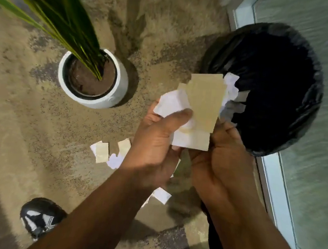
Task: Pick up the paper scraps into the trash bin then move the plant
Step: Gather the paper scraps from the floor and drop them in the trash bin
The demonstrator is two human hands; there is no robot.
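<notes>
Both hands sit at frame centre, together holding a bundle of paper scraps [200, 105] just beside the near rim of the trash bin [304, 123]. Left hand [155, 143]: grip pinches the bundle, thumb across the top of the white pieces, fingers curled beneath. Right hand [223, 158]: fingers curled round the lower right edge of the bundle. The bundle is a mix of tan and white pieces; its upper edge overlaps the bin's opening.

The bin is lined with a black bag [219, 56] and stands against a pale frame with a glass panel [310, 195] on the right. Its interior is dark; contents cannot be told.

More loose scraps [108, 153] lie on the floor [31, 123] left of the left wrist; another white piece [161, 196] shows under the forearms, partly hidden.

The plant [69, 18], long green leaves in a white pot [112, 98] with brown soil, stands on the floor left of the bin and well apart from it, beyond the loose scraps.

A dark shoe [40, 216] with white markings is at lower left.
</notes>
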